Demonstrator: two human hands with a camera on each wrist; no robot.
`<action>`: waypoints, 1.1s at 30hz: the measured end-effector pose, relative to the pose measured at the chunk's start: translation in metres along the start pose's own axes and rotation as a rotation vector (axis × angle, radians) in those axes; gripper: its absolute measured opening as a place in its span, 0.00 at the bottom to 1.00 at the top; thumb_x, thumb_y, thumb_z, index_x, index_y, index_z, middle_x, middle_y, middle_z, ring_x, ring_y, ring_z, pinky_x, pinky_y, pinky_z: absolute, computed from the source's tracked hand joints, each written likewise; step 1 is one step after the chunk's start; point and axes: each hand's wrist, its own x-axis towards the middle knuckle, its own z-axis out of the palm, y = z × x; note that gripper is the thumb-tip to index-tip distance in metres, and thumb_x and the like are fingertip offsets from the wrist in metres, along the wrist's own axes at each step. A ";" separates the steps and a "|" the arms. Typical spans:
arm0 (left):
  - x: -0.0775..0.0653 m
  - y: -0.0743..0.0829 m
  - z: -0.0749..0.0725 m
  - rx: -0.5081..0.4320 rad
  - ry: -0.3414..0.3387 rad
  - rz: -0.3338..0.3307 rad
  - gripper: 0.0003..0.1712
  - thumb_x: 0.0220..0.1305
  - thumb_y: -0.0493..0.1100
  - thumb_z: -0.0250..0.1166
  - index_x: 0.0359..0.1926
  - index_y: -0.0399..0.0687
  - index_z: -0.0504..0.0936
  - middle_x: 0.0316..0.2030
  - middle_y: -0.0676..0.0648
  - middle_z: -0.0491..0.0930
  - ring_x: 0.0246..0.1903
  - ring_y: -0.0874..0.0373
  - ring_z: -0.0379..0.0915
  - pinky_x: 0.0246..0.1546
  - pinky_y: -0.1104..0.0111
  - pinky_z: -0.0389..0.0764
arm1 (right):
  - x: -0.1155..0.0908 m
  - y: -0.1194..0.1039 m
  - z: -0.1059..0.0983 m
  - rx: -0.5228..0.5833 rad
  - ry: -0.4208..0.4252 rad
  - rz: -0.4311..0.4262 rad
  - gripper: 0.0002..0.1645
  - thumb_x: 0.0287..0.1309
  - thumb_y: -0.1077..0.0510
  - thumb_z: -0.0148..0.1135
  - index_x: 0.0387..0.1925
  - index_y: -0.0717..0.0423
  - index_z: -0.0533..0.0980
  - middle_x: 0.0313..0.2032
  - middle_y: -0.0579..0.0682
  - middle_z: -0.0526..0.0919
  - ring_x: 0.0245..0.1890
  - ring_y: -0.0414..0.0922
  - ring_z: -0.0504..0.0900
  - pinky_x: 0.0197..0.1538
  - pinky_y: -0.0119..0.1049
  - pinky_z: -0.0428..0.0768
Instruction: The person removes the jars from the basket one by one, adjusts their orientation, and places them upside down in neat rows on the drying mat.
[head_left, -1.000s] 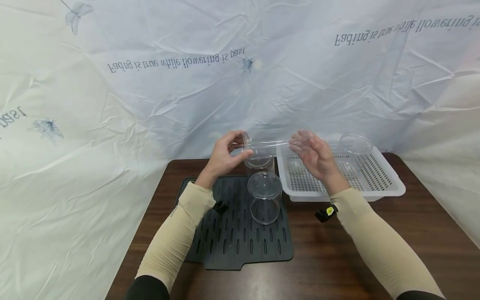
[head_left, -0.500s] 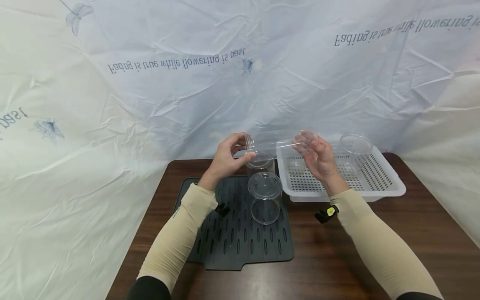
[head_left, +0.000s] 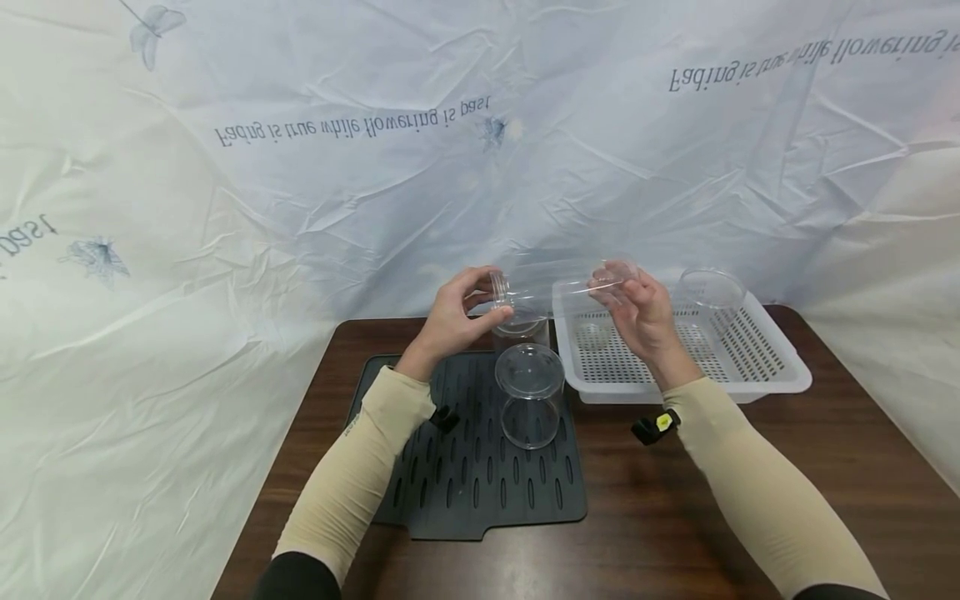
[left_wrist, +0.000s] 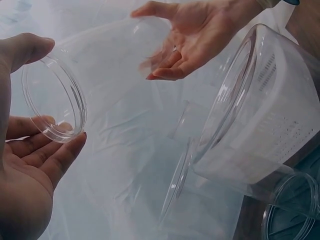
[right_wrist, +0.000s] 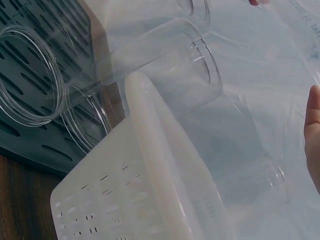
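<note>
A clear jar (head_left: 551, 279) is held sideways in the air between both hands, above the back of the table. My left hand (head_left: 455, 319) grips its ridged mouth end, with the thumb on the near side of the rim (left_wrist: 80, 102) and the fingers around the far side. At the other end, my right hand (head_left: 643, 321) holds the base; some of its fingers show through the clear wall. Below the held jar, two more clear jars stand upside down on the dark drying mat (head_left: 450, 500), a near jar (head_left: 529, 375) and a back jar (head_left: 520, 330).
A white perforated basket (head_left: 791, 379) stands at the back right, beside the mat. Another clear jar (head_left: 712, 290) rises from its right part. The brown table (head_left: 675, 517) ends at a pale printed sheet (head_left: 375, 192) hung behind it.
Both hands have shifted slightly to the right with the jar. The right hand's thumb and fingers have drawn in closer around the base. The other jars and the basket have not moved.
</note>
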 end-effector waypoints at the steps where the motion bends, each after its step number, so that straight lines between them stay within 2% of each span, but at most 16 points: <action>1: 0.000 0.000 0.000 -0.003 0.000 -0.002 0.32 0.62 0.41 0.67 0.66 0.41 0.70 0.55 0.40 0.72 0.56 0.49 0.73 0.61 0.68 0.75 | 0.000 -0.001 0.000 0.002 -0.007 0.001 0.21 0.60 0.63 0.65 0.52 0.72 0.75 0.45 0.62 0.83 0.46 0.53 0.84 0.54 0.42 0.81; 7: 0.001 0.002 0.000 -0.020 -0.005 -0.039 0.32 0.62 0.37 0.67 0.67 0.42 0.68 0.58 0.40 0.71 0.59 0.49 0.71 0.63 0.67 0.73 | 0.005 -0.005 0.000 0.020 -0.042 -0.009 0.22 0.60 0.64 0.65 0.51 0.76 0.73 0.45 0.64 0.82 0.45 0.53 0.83 0.55 0.43 0.81; 11: 0.002 0.007 -0.002 -0.023 -0.039 -0.065 0.38 0.62 0.34 0.66 0.71 0.39 0.62 0.65 0.36 0.66 0.64 0.45 0.66 0.66 0.61 0.70 | 0.008 -0.010 0.002 -0.029 -0.024 -0.024 0.22 0.58 0.65 0.67 0.50 0.76 0.74 0.44 0.64 0.82 0.44 0.53 0.84 0.54 0.43 0.82; 15: 0.001 0.012 -0.006 -0.039 -0.081 -0.046 0.42 0.61 0.32 0.66 0.73 0.35 0.56 0.67 0.33 0.61 0.67 0.42 0.62 0.67 0.54 0.67 | 0.012 -0.019 0.006 -0.061 -0.014 -0.044 0.20 0.57 0.68 0.65 0.50 0.76 0.74 0.43 0.64 0.83 0.43 0.53 0.84 0.53 0.43 0.82; 20: -0.003 0.004 -0.013 -0.024 -0.078 0.006 0.41 0.61 0.32 0.66 0.72 0.34 0.58 0.67 0.34 0.63 0.68 0.42 0.60 0.69 0.52 0.64 | 0.017 -0.032 0.009 -0.057 -0.028 -0.059 0.21 0.55 0.69 0.66 0.50 0.77 0.74 0.43 0.64 0.84 0.43 0.54 0.84 0.51 0.43 0.83; 23: -0.005 -0.003 -0.017 0.016 -0.080 0.026 0.39 0.63 0.37 0.67 0.72 0.39 0.60 0.68 0.37 0.63 0.70 0.46 0.58 0.71 0.55 0.62 | 0.018 -0.038 0.011 -0.087 -0.009 -0.065 0.22 0.54 0.68 0.68 0.49 0.75 0.75 0.43 0.63 0.84 0.43 0.54 0.85 0.51 0.42 0.83; 26: -0.007 -0.007 -0.021 0.067 -0.088 0.023 0.40 0.64 0.49 0.67 0.72 0.45 0.62 0.69 0.41 0.63 0.71 0.51 0.57 0.72 0.60 0.60 | 0.018 -0.044 0.014 -0.110 0.024 -0.063 0.21 0.54 0.69 0.68 0.49 0.74 0.75 0.42 0.63 0.84 0.42 0.53 0.85 0.52 0.42 0.83; 30: -0.010 -0.009 -0.026 0.146 -0.091 -0.016 0.46 0.61 0.64 0.65 0.73 0.50 0.62 0.70 0.45 0.62 0.71 0.54 0.56 0.72 0.61 0.59 | 0.017 -0.051 0.018 -0.117 0.025 -0.059 0.21 0.53 0.71 0.67 0.49 0.76 0.74 0.42 0.63 0.84 0.41 0.54 0.86 0.50 0.42 0.84; 33: -0.013 -0.010 -0.031 0.203 -0.096 -0.046 0.48 0.59 0.69 0.63 0.73 0.53 0.61 0.71 0.47 0.61 0.71 0.54 0.56 0.72 0.60 0.60 | 0.016 -0.056 0.021 -0.115 -0.008 -0.060 0.22 0.53 0.73 0.66 0.49 0.77 0.72 0.43 0.63 0.82 0.41 0.53 0.85 0.49 0.42 0.84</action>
